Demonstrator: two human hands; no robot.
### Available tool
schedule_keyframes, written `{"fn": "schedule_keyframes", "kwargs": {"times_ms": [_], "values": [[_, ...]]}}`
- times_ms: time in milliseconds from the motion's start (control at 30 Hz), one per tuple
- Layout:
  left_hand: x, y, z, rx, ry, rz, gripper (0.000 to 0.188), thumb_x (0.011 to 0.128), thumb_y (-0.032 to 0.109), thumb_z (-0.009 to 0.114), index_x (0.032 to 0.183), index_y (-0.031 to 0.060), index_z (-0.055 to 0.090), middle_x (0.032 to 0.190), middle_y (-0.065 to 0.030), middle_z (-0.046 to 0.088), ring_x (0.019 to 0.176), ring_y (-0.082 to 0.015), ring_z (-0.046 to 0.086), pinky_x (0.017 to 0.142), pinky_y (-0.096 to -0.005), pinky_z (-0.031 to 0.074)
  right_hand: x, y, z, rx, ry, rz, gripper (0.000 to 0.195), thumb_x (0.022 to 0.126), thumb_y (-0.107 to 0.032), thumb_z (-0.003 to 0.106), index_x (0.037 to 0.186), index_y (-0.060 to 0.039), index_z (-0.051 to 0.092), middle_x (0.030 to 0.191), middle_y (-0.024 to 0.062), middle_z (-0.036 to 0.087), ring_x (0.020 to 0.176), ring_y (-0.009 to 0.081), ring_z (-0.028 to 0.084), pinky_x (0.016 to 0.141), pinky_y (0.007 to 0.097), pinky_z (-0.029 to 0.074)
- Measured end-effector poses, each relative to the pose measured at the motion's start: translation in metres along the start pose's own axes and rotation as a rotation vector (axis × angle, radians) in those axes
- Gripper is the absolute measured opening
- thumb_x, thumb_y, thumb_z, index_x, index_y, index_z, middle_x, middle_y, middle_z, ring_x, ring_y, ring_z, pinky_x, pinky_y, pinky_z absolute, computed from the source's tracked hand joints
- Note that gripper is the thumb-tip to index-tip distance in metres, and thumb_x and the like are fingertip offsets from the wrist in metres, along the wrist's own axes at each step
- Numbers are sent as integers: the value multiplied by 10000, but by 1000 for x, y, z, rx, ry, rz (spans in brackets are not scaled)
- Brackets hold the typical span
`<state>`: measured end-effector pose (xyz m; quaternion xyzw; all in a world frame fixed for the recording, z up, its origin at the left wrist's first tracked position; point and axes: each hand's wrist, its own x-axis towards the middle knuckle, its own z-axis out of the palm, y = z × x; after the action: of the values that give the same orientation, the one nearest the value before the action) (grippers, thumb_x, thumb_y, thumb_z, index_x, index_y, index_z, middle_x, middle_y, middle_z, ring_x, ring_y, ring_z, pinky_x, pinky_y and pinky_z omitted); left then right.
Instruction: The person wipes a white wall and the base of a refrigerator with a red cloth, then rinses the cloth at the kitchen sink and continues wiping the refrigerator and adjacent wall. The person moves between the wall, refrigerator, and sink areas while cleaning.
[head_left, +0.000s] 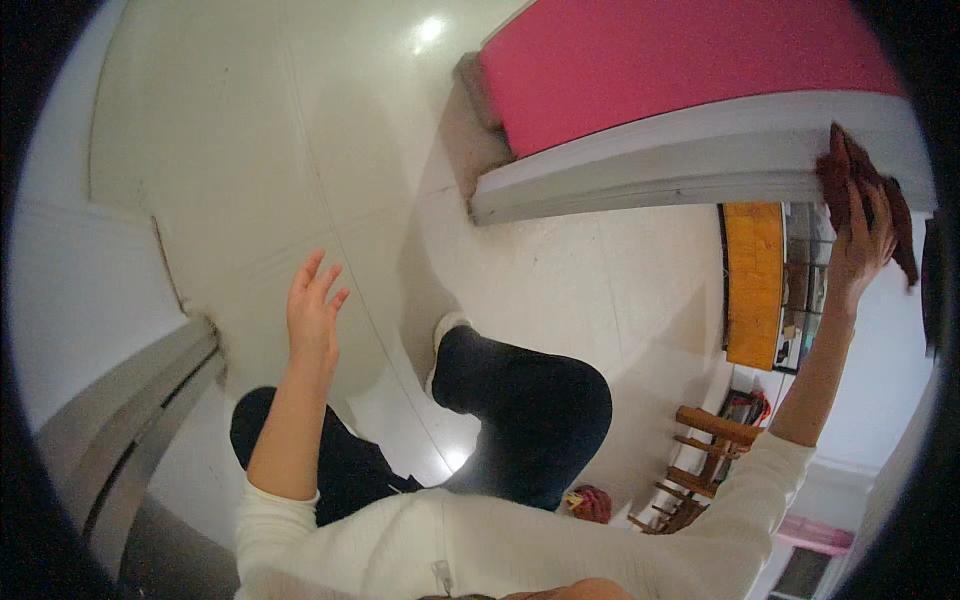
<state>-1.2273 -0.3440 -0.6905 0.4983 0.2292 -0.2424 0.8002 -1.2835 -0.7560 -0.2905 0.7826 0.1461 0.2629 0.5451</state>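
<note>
High at the right, my right hand (862, 232) grips a dark reddish-brown cloth (844, 165). The cloth lies against the grey door frame (645, 169), close to the frame's upper part, and folds of it hang past my fingers. My left hand (311, 304) is raised over the pale tiled floor (225, 210), fingers apart and holding nothing. It is well away from the cloth.
A pink wall panel or door (675, 67) adjoins the frame. Another grey door frame (142, 420) stands at the left. To the right are an orange-brown cabinet (752, 285), wooden chairs (694, 480) and a red bundle (591, 504) on the floor.
</note>
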Motion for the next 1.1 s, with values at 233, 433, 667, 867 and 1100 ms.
{"fn": "schedule_keyframes", "kwargs": {"times_ms": [233, 433, 667, 867, 1100], "values": [[-9, 20, -6, -132, 42, -24, 403, 860, 137, 428, 1241, 23, 363, 1286, -92, 336, 1135, -197, 378, 893, -338, 337, -51, -190, 65, 916, -305, 441, 124, 730, -134, 632, 853, -139, 619, 863, 35, 587, 813, 262, 559, 682, 375, 421], [-38, 30, -37, -77, 146, 50, 439, 860, 203, 418, 1274, 72, 353, 1339, -78, 329, 1178, -209, 354, 925, -354, 300, -58, -386, 115, 740, -511, -133, 199, 790, -265, 552, 788, -67, 574, 798, 106, 586, 747, 286, 558, 658, 374, 437], [-53, 37, -53, -40, 205, 60, 492, 842, 222, 434, 1299, 75, 326, 1369, -88, 297, 1210, -220, 326, 934, -344, 291, -184, -592, 210, 1017, -728, 352, 163, 787, -224, 487, 809, -85, 570, 849, 135, 600, 817, 267, 576, 679, 392, 443], [-66, 38, -58, -141, 195, 75, 483, 836, 206, 441, 1285, 65, 333, 1358, -104, 306, 1193, -219, 347, 912, -337, 327, -78, -502, 144, 887, -888, 88, 231, 784, -275, 482, 875, -115, 621, 851, 98, 623, 766, 261, 607, 674, 394, 472], [-69, 42, -39, -221, 74, 27, 440, 852, 181, 423, 1270, 70, 344, 1342, -105, 323, 1159, -211, 377, 886, -337, 360, -37, -280, 63, 763, -545, -8, 199, 713, -34, 539, 895, -96, 590, 932, 80, 575, 937, 261, 521, 812, 378, 395]]}}
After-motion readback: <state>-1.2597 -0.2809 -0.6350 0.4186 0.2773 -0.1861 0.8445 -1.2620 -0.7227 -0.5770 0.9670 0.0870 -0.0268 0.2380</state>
